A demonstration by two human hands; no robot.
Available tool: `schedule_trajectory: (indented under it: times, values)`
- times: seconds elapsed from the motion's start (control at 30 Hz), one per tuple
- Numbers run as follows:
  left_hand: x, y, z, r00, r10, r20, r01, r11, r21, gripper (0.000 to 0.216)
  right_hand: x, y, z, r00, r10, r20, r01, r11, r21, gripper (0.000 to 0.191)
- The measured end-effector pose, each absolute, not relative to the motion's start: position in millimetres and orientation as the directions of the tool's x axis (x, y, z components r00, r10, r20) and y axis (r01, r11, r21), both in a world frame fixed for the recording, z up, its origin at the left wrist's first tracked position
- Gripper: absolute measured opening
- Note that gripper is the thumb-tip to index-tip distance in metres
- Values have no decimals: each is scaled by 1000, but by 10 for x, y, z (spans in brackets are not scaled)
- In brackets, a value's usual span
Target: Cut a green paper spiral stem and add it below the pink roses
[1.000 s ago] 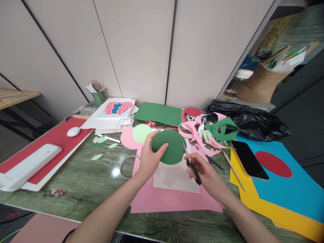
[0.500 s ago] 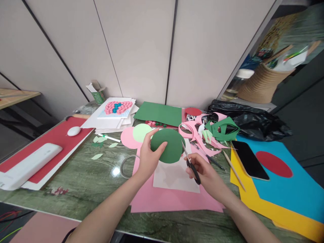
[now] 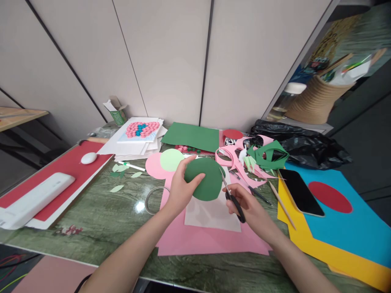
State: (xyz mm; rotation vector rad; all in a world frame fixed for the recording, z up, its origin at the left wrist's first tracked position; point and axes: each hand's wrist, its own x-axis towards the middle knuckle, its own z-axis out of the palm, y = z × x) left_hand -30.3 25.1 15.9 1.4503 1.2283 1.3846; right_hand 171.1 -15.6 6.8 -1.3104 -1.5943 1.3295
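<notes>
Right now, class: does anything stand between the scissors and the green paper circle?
Nothing visible does. The right hand holds the scissors with blades at the right edge of the green paper circle, held by the left hand.

No writing can be read from here; any print on the green-and-white carton (image 3: 115, 112), well beyond the left hand (image 3: 180, 189), is too small.

Pale panelled wall (image 3: 171, 61), green marble table (image 3: 100, 219)

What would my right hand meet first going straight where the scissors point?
Likely the green paper circle, held by the left hand; the scissors tips sit near its right edge, depth unclear.
</notes>
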Motion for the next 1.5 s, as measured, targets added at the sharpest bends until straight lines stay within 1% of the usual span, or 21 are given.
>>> schedule_trajectory:
  times: [0.17,0.47,0.63,1.0,1.27,1.5]
  values:
    - [-297,247,176,-22,974,226,130,-221,966,48,1747,-132,54,-276,958,-81,269,-4,-963,23]
    - [-307,265,162,-40,964,264,162,-254,953,47,1735,-139,44,-261,964,-55,289,24,-957,24]
    - [-309,268,155,-47,965,259,155,-249,956,47,1741,-138,49,-245,969,-39,301,37,-953,26]
    - [-324,272,161,-71,961,266,153,-253,955,45,1713,-147,52,-241,969,-61,293,13,-956,29]
    - [-329,265,175,-82,952,296,171,-279,945,43,1711,-154,53,-255,963,-87,275,-14,-961,25]
    - [-328,261,186,-94,952,292,174,-274,946,44,1705,-155,73,-259,961,-98,282,-22,-959,24]
